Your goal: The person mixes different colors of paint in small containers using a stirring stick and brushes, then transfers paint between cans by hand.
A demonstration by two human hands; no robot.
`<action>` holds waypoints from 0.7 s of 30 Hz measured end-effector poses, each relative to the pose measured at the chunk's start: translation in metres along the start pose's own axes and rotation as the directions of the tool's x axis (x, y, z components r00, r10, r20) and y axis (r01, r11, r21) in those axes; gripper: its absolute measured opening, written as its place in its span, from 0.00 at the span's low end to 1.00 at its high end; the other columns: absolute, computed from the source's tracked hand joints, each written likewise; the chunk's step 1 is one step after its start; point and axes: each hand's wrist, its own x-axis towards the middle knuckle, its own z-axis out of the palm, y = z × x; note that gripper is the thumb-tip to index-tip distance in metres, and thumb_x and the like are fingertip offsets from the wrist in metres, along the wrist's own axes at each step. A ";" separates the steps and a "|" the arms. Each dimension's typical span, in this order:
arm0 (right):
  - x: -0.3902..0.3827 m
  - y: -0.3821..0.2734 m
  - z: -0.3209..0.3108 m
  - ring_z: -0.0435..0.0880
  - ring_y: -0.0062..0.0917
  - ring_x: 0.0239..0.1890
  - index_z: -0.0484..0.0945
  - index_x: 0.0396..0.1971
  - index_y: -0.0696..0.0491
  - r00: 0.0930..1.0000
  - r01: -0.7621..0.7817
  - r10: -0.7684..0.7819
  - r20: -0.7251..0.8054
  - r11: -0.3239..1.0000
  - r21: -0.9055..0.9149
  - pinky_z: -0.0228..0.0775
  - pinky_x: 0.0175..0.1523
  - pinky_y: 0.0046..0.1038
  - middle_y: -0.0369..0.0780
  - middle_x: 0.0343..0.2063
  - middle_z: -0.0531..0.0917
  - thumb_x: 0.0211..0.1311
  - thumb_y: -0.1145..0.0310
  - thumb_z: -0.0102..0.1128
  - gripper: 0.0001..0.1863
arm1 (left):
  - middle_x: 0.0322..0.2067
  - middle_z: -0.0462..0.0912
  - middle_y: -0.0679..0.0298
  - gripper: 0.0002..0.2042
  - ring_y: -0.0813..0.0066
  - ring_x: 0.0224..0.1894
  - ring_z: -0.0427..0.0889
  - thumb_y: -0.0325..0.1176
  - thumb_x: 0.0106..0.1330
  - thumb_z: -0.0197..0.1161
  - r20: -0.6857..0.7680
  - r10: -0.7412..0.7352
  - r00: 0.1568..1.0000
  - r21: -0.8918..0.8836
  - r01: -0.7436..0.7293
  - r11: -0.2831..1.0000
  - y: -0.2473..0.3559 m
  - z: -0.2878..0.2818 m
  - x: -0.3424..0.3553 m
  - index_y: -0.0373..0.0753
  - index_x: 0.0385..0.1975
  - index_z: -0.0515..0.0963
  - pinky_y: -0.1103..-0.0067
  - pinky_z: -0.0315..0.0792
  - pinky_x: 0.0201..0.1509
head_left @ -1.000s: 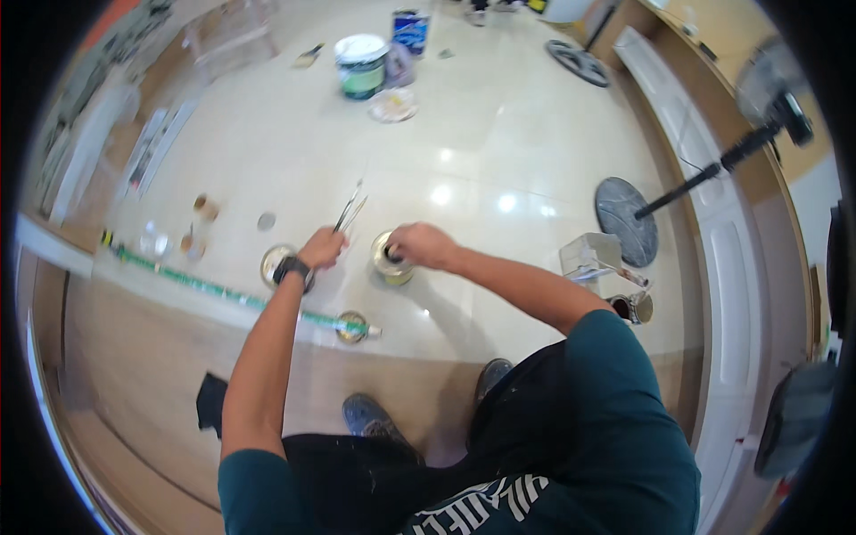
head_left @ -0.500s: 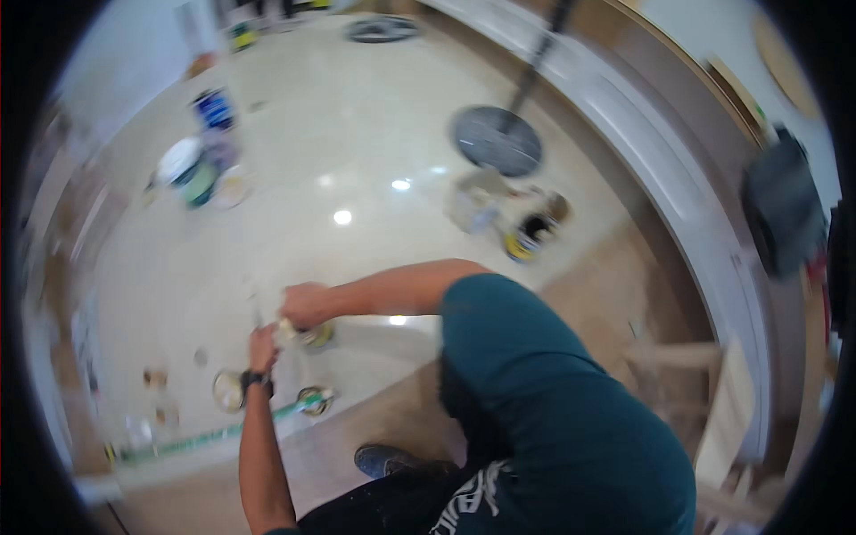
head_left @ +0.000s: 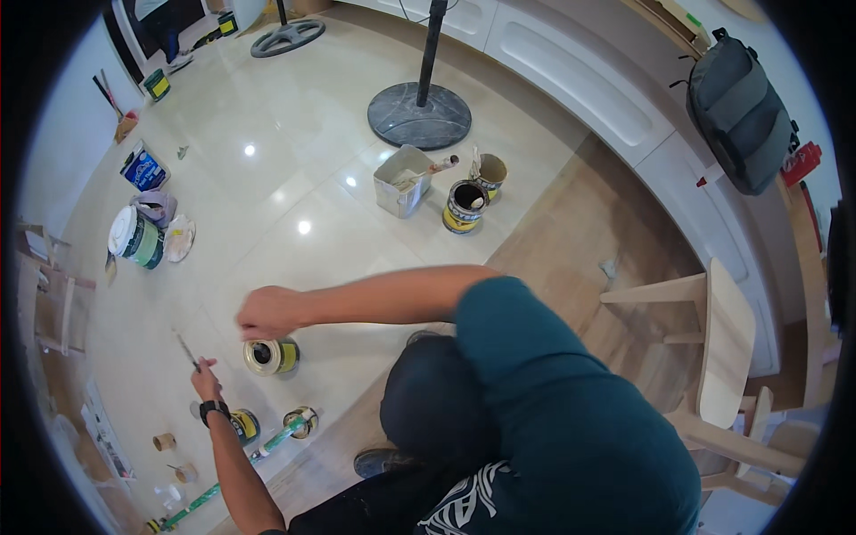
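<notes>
My left hand (head_left: 207,383), with a dark watch at its wrist, is closed round a thin, stick-like tool (head_left: 186,349) that points up and to the left; its exact kind is unclear. My right hand (head_left: 272,312) is bent into a closed shape just above a tin (head_left: 288,355) with a yellow and dark label. The tin's top has a pale rim and a dark opening. What the right fingers hold, if anything, is hidden. Beneath my left wrist stands another yellow-labelled tin (head_left: 244,426), partly covered by the arm.
A green pole (head_left: 209,496) crosses a small tin (head_left: 301,422) on the tiles. To the right stand an open dark-filled tin (head_left: 463,219), a square tub (head_left: 403,198) and a round stand base (head_left: 421,116). White-lidded bucket (head_left: 143,239) at left; wooden chair (head_left: 727,334) at right.
The two hands, close together over the tin before, are now apart, with my left hand lower and farther left, still holding the stick-like tool. The whole view has shifted too.
</notes>
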 end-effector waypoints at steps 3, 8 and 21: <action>-0.144 0.043 -0.013 0.77 0.43 0.25 0.78 0.21 0.54 0.914 -0.278 0.288 -0.286 0.958 0.077 0.68 0.32 0.44 0.45 0.20 0.78 0.65 0.51 0.67 0.22 | 0.11 0.60 0.74 0.27 0.82 0.10 0.58 0.58 0.78 0.51 -0.107 0.040 0.993 -0.166 -0.058 0.984 0.044 0.012 -0.003 0.37 0.35 0.83 0.79 0.54 0.13; -0.405 0.153 -0.037 0.76 0.39 0.54 0.65 0.57 0.61 -0.057 -0.799 0.700 -0.712 0.396 0.453 0.71 0.60 0.37 0.50 0.53 0.73 0.44 0.57 0.86 0.47 | 0.10 0.57 0.75 0.30 0.84 0.10 0.57 0.61 0.78 0.48 -0.191 0.183 0.964 -0.360 -0.242 0.901 0.100 0.044 -0.033 0.37 0.35 0.82 0.81 0.53 0.14; -0.426 0.226 -0.029 0.63 0.48 0.72 0.56 0.71 0.64 -0.314 -0.714 0.666 -0.677 0.304 0.630 0.54 0.78 0.40 0.55 0.68 0.65 0.43 0.63 0.84 0.57 | 0.11 0.59 0.78 0.21 0.86 0.10 0.57 0.54 0.76 0.54 0.157 0.035 0.987 0.055 -0.044 0.998 0.115 0.030 -0.069 0.41 0.33 0.78 0.83 0.50 0.13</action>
